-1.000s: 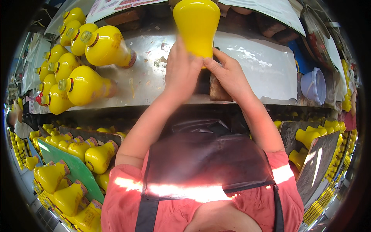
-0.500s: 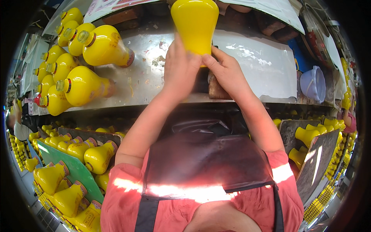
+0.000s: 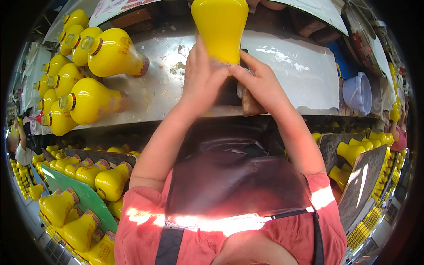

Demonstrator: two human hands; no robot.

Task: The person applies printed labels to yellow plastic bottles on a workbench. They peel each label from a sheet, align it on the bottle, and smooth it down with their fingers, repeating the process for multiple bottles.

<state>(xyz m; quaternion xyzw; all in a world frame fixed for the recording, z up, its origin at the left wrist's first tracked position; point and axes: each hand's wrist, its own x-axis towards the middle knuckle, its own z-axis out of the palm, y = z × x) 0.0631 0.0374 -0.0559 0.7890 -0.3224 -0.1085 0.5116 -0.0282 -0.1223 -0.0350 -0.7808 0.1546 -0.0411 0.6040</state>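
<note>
A glossy yellow vase-shaped bottle [image 3: 221, 31] stands out in front of me, its wide end cut off by the top of the picture. My left hand [image 3: 202, 81] is closed round the left of its narrower near end, and my right hand [image 3: 261, 81] grips the right side, thumb laid along the near edge. A patterned band shows faintly between the hands; the fingertips behind the bottle are hidden. Just below my right palm sits a brown block [image 3: 252, 105]. Several more yellow bottles [image 3: 115, 52] with clear glass necks lie on the metal bench [image 3: 152, 95] to the left.
A white sheet [image 3: 304, 84] covers the bench's right part, with a pale purple bucket [image 3: 357, 93] beyond it. Brick-like blocks [image 3: 132, 20] line the back. Below left, a green board [image 3: 84, 194] stands among yellow bottles; a dark board [image 3: 364, 190] leans at right. Other people are at both sides.
Both hands keep hold of the bottle, which has shifted slightly left. The view has moved a little; the bottles on the left lie slightly further left in the picture.
</note>
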